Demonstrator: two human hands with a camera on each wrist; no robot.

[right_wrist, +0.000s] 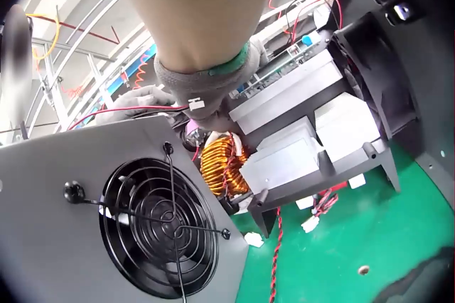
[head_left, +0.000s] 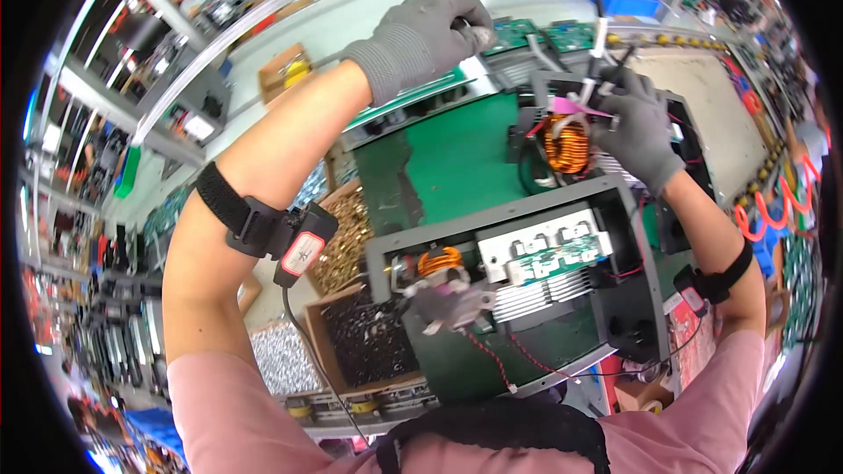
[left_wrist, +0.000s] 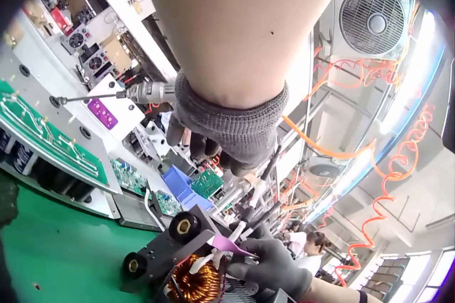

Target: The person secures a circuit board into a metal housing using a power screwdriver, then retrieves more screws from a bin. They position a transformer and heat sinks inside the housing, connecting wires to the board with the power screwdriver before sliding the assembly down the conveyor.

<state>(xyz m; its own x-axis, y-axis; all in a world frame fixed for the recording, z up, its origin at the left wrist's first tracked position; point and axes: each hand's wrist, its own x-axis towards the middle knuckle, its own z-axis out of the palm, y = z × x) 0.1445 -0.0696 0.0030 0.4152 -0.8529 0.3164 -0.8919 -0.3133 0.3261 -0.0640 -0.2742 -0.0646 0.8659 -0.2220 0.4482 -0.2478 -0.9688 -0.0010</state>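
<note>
— Describe the coil [head_left: 566,145].

— Looks thick and ring-shaped, wound in glossy copper-orange wire, with dark lines between the turns. Shows a thin, dark red twisted lead across the front in the right wrist view. Has a purple strip [head_left: 575,107] bent just above.

— Sits where?

— Over the green desk [head_left: 465,149], at one end of a black frame [right_wrist: 341,179], just beside pale grey metal blocks [right_wrist: 284,161] with smooth, flat faces. Lies beyond a grey case [head_left: 500,215] with a smaller orange coil [head_left: 439,259] inside.

— And the left grip [head_left: 421,44]?

— Raised, well apart from the copper ring, in a grey knitted glove. Curled right round a silver screwdriver [left_wrist: 149,92], with the long, thin bit pointing off to the left.

— And the right grip [head_left: 639,127]?

— Right beside the copper turns, gloved in grey too. Bent in at the fingers round black and white wires [head_left: 598,44], close by the purple strip. Cannot tell how tightly.
</note>
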